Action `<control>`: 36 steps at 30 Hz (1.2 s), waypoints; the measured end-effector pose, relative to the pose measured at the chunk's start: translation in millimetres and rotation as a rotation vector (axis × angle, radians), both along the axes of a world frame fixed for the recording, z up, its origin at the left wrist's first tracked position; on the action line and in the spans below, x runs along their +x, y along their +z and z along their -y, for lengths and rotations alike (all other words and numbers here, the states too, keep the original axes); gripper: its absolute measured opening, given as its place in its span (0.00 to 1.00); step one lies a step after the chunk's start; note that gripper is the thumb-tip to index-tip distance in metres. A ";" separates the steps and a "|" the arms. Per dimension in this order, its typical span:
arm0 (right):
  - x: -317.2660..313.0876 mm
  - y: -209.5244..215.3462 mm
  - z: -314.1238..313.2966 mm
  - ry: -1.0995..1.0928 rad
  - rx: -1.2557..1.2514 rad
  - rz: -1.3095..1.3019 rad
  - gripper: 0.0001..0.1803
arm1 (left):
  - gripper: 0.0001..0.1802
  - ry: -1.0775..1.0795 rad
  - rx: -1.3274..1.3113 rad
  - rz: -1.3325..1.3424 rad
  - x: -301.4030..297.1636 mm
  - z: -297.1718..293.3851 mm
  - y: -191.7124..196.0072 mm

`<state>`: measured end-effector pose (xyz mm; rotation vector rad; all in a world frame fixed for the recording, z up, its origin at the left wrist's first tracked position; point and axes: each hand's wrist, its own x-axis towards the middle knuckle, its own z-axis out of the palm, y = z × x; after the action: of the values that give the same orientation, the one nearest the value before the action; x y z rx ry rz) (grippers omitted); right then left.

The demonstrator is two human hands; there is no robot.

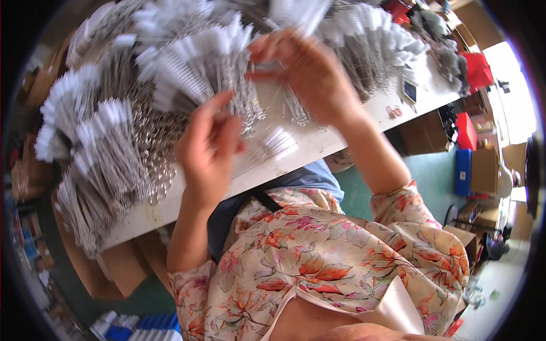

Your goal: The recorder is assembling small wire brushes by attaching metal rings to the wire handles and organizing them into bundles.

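My left hand [207,150], blurred by motion, hovers over the near part of the table. Its index finger is stretched out and the others are loosely bent, with nothing visible in them. Farther right and higher, my right hand [310,74] is also blurred; its thumb and fingers are apart, and I see nothing held. Beyond my hands lies a heap of thin wire-handled brushes [227,62] with white bristles. A few separate brushes [278,145] lie between my hands and the table's front edge. Part of the heap is hidden behind my right hand.
More brush bundles [111,136] with looped wire ends cover the left of the white table [318,142]. Another pile [369,45] stands at the far right. Near the right edge lies a phone-like dark device [409,91]. Cardboard boxes [424,133] and a blue bin [463,170] are on the floor.
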<state>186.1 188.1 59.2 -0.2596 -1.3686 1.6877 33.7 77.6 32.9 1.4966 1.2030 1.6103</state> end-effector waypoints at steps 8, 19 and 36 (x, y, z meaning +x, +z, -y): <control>-11.3 -36.9 32.9 -0.296 0.181 0.324 0.19 | 0.07 0.338 0.478 -0.138 -13.2 3.7 -15.1; -15.2 -28.5 51.7 0.284 -0.311 0.333 0.11 | 0.38 0.223 0.477 -0.496 -39.0 30.1 -18.2; 7.8 -18.2 75.0 0.600 -0.187 0.861 0.11 | 0.14 -0.106 0.144 -0.461 -36.5 63.0 -19.9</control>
<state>193.9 113.1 40.9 -0.8188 -2.0481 2.3436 -2.8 14.6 13.0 2.0657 1.2372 1.3448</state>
